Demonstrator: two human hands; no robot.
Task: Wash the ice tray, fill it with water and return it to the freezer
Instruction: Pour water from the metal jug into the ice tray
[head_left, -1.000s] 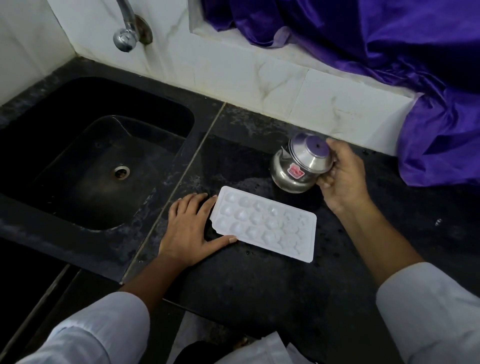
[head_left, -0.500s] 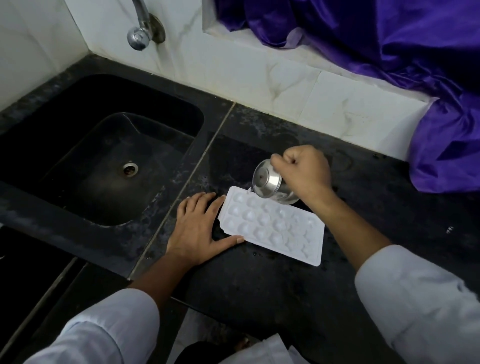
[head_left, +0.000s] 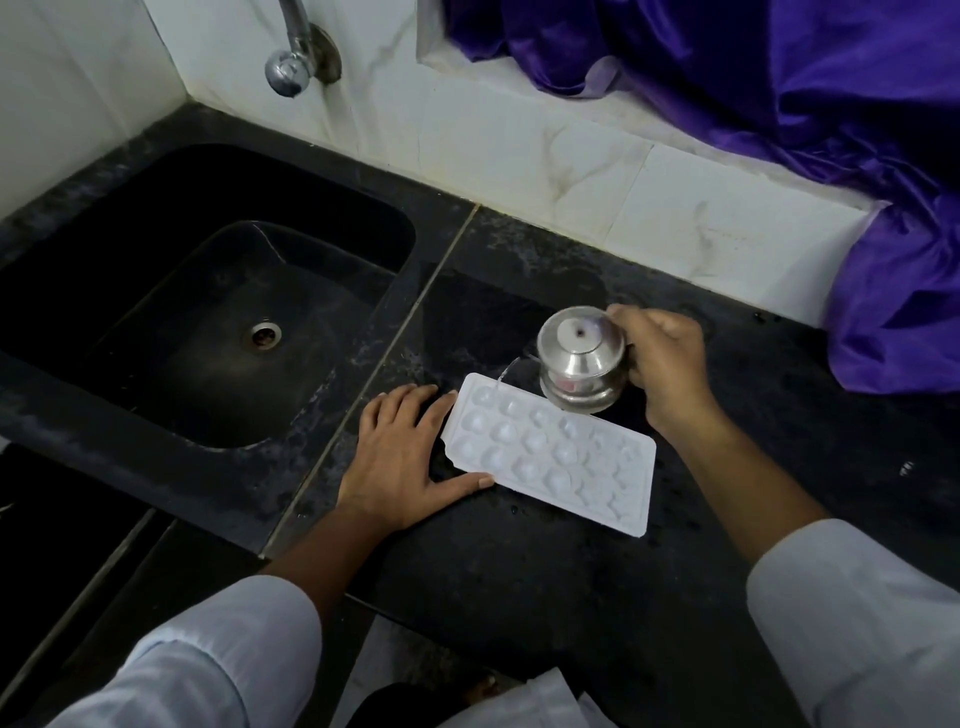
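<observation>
A white ice tray (head_left: 550, 457) with several round cavities lies flat on the black counter (head_left: 519, 582), right of the sink. My left hand (head_left: 400, 457) rests flat on the counter at the tray's left end, fingers straight, thumb touching its front edge. My right hand (head_left: 665, 369) grips a small steel kettle (head_left: 582, 358) and tilts it over the tray's far edge. A thin stream of water falls from its spout into a cavity at the tray's far left.
A black sink (head_left: 156, 395) with a drain sits to the left, and a chrome tap (head_left: 291, 62) juts from the tiled wall above it. Purple cloth (head_left: 779, 98) drapes over the ledge at the back right and hangs down to the counter.
My right hand lifted the steel kettle from the counter behind the tray and tipped it toward the tray. Water now runs from the spout. My left hand has stayed at the tray's left end.
</observation>
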